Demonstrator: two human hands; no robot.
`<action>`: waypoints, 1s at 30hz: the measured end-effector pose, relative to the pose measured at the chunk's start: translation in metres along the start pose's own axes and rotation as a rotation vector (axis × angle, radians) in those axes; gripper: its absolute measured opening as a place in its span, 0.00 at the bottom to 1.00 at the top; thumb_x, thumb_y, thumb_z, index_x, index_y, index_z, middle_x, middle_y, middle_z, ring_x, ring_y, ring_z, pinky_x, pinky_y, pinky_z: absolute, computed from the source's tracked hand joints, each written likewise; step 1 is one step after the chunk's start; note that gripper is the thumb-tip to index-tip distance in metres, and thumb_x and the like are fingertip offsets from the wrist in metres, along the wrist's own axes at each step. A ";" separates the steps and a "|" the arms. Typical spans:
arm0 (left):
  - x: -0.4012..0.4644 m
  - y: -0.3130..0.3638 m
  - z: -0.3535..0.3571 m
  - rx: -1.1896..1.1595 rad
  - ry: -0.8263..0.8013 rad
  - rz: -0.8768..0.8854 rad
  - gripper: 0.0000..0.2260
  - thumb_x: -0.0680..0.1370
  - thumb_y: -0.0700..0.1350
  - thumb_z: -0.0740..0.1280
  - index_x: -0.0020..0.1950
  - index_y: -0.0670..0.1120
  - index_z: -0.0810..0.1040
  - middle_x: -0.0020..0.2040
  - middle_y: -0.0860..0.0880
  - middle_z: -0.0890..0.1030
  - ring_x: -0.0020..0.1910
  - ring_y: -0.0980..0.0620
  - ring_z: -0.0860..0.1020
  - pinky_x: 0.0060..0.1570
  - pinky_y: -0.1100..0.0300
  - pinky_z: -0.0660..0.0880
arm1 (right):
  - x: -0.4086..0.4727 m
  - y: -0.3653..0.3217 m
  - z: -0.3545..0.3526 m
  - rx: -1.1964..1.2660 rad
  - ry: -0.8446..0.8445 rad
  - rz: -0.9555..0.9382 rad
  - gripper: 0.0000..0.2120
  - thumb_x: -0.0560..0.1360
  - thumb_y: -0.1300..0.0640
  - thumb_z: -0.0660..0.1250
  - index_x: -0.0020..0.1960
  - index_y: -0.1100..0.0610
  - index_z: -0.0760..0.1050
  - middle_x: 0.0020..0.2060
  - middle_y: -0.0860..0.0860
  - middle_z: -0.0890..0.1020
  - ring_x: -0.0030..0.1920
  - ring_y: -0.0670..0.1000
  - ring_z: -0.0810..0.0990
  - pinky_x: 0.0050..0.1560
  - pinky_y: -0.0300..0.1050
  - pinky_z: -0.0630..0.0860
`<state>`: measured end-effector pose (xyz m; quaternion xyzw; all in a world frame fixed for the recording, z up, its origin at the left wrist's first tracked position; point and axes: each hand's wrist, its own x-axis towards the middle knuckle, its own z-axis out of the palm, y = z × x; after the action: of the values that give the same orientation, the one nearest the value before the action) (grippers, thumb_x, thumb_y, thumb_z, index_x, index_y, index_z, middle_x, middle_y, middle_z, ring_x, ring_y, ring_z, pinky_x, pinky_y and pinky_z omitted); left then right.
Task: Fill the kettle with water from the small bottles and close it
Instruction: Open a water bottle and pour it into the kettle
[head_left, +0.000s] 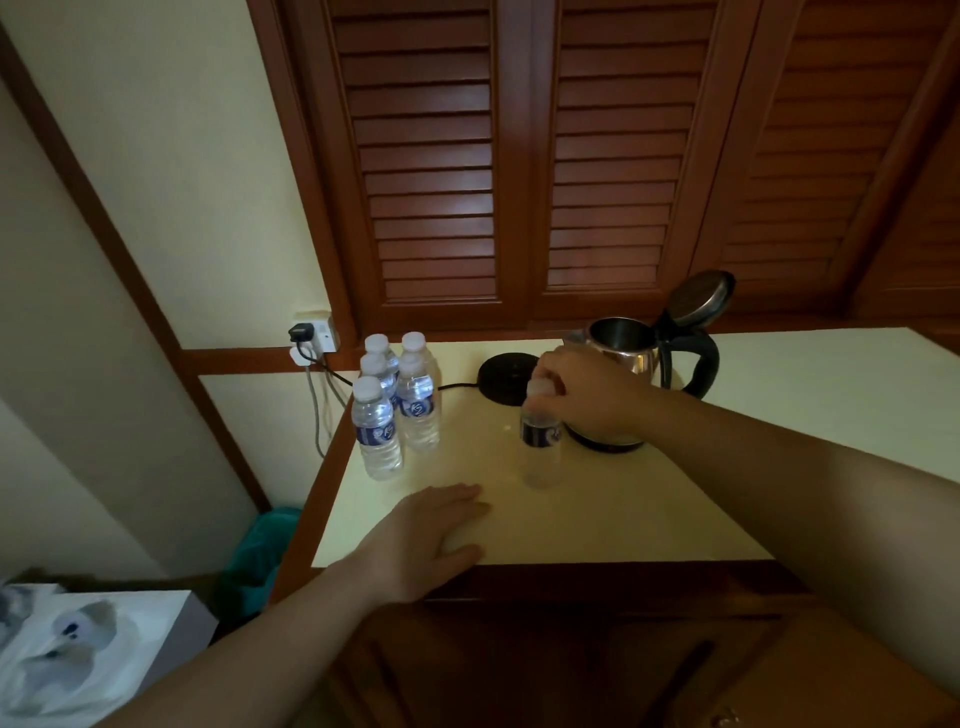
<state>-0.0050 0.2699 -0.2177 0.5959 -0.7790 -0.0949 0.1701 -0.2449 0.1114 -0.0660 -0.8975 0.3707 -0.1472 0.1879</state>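
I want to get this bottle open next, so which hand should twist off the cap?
The right hand, probably: its fingers already sit on the cap of the lone bottle beside the open kettle. The left hand lies flat on the table, free to steady the bottle.

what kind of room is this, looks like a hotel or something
Probably a hotel or guest room: an electric kettle off its base on a small table, a cluster of complimentary-style small water bottles, and louvred wooden doors behind.
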 end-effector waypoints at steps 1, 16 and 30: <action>0.002 0.001 0.001 -0.019 0.031 -0.005 0.27 0.79 0.65 0.66 0.76 0.59 0.74 0.78 0.64 0.67 0.76 0.68 0.61 0.77 0.70 0.53 | -0.002 0.003 0.001 0.002 0.012 0.000 0.11 0.77 0.47 0.71 0.55 0.52 0.77 0.47 0.46 0.78 0.45 0.46 0.78 0.45 0.48 0.79; 0.106 0.059 -0.012 -0.422 0.124 -0.285 0.35 0.67 0.62 0.82 0.70 0.54 0.75 0.63 0.57 0.81 0.61 0.57 0.79 0.61 0.57 0.78 | 0.007 -0.015 -0.015 -0.379 -0.021 0.047 0.25 0.77 0.33 0.65 0.36 0.52 0.66 0.34 0.51 0.74 0.38 0.51 0.77 0.32 0.44 0.67; 0.119 0.064 -0.007 -0.435 0.117 -0.283 0.24 0.70 0.59 0.80 0.61 0.51 0.82 0.53 0.54 0.85 0.51 0.55 0.82 0.54 0.52 0.82 | 0.011 -0.028 -0.053 -0.278 -0.410 -0.111 0.08 0.74 0.59 0.72 0.51 0.48 0.81 0.47 0.48 0.81 0.46 0.52 0.80 0.45 0.51 0.79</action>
<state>-0.0871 0.1727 -0.1708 0.6528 -0.6380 -0.2484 0.3242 -0.2416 0.1093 -0.0048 -0.9449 0.2916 0.0802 0.1254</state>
